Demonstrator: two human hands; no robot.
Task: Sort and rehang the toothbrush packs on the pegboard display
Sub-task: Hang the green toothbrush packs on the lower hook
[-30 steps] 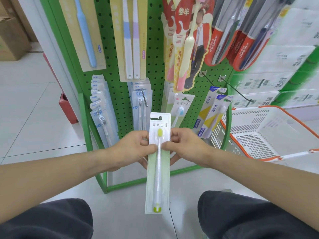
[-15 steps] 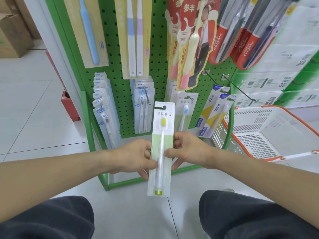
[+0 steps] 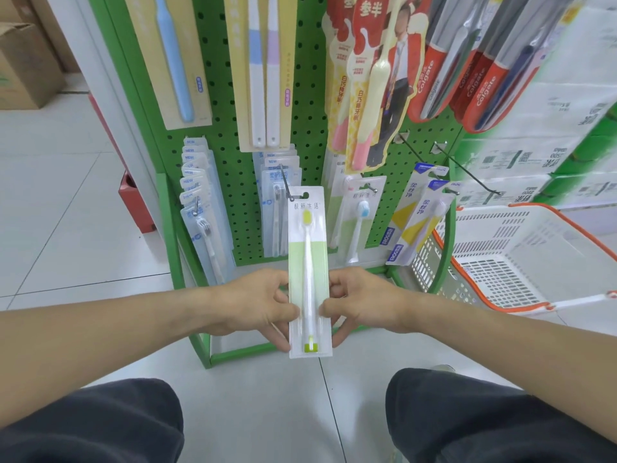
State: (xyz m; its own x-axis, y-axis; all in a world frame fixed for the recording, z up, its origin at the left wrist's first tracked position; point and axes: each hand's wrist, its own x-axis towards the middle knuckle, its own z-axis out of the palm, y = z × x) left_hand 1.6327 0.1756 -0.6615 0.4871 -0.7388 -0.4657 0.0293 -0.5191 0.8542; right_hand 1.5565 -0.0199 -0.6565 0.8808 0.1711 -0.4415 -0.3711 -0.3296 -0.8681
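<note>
Both the left hand (image 3: 257, 305) and right hand (image 3: 360, 302) pinch the green toothbrush pack (image 3: 309, 272), now raised closer to the pegboard (image 3: 230, 182), its hang-hole nearing a hook (image 3: 287, 187).

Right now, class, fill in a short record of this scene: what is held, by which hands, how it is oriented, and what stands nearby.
Held item: green-and-white carded toothbrush pack
Left hand: pinches the pack's left edge
Right hand: pinches the pack's right edge
Orientation: upright, hang hole at top, brush head up
Display: green perforated metal pegboard
Nearby: white plastic basket with orange rim, to the right
</note>
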